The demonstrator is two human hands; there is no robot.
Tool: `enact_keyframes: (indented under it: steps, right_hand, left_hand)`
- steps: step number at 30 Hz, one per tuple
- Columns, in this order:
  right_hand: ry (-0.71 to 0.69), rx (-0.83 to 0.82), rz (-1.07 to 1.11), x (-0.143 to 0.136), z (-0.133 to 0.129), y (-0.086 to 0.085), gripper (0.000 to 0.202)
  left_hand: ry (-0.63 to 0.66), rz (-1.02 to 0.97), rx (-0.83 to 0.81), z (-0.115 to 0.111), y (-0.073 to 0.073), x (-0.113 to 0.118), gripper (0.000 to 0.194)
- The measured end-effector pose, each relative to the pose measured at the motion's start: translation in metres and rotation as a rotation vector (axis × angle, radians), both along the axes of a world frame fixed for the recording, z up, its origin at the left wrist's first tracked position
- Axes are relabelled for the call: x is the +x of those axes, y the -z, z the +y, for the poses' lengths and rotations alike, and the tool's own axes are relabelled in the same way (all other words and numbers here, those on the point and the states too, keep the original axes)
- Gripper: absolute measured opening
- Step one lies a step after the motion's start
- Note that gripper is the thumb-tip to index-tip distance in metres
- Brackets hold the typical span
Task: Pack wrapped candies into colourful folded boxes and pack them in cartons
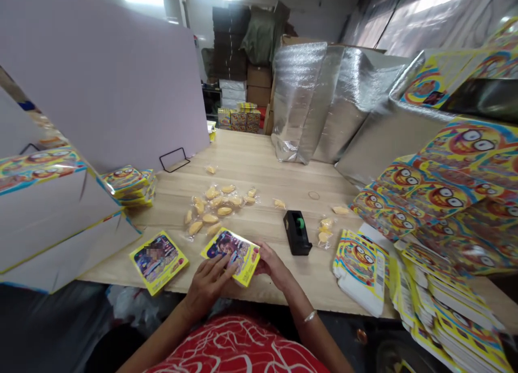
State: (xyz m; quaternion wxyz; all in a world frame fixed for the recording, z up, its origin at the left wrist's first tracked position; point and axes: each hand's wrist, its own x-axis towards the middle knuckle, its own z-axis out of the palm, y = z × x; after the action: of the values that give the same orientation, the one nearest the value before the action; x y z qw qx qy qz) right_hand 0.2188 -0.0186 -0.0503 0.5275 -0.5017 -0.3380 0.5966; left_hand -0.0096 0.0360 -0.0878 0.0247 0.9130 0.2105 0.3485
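Observation:
A flat yellow cardboard box (243, 249) with a printed picture on top lies near the table's front edge. My left hand (208, 284) rests on its near left part, fingers stretched out across the top. At the box's right end, my right hand (273, 265) has its fingers curled against the side flap; the fingertips are partly hidden. A similar yellow box (158, 262) lies apart to the left. Just beyond the boxes, several wrapped yellow pieces (216, 203) are scattered. A black tape dispenser (297, 232) with a green core stands right of my right hand.
Flattened printed cartons (360, 270) are stacked at the right, beside a large heap of boxes (445, 195). Silver foil-lined sheets (307, 103) stand behind. More yellow boxes (129, 184) are piled at left, near a black wire stand (175, 160). A rubber band (314, 195) lies on the table.

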Motion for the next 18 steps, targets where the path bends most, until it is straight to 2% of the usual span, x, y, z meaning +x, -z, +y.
enact_keyframes:
  steps: [2, 3, 7, 10, 13, 16, 18]
  right_hand:
    - [0.025, -0.019, -0.028, -0.006, -0.008, 0.005, 0.042]
    - [0.042, -0.011, -0.031, -0.01, -0.01, 0.007, 0.039]
    - [0.041, 0.004, 0.067, -0.032, -0.008, 0.01, 0.038]
    - [0.008, -0.004, 0.093, -0.062, 0.008, 0.014, 0.043]
    - [-0.055, 0.039, 0.067, -0.103, 0.033, 0.016, 0.044]
    - [-0.054, 0.042, 0.001, -0.14, 0.061, 0.016, 0.043]
    - [-0.126, 0.052, -0.117, -0.156, 0.075, 0.016, 0.041]
  left_hand:
    - [-0.024, 0.041, 0.091, -0.006, -0.007, -0.003, 0.05]
    - [-0.058, 0.022, 0.082, -0.009, -0.012, -0.005, 0.052]
    - [-0.243, -0.069, -0.11, -0.025, -0.034, -0.019, 0.083]
    - [-0.345, -0.073, -0.122, -0.033, -0.043, -0.044, 0.085]
    - [-0.59, -0.228, -0.16, -0.028, -0.041, -0.078, 0.076]
    - [-0.954, -0.447, -0.408, -0.007, -0.029, -0.114, 0.072]
    - [-1.053, -0.474, -0.591, 0.008, -0.019, -0.133, 0.071]
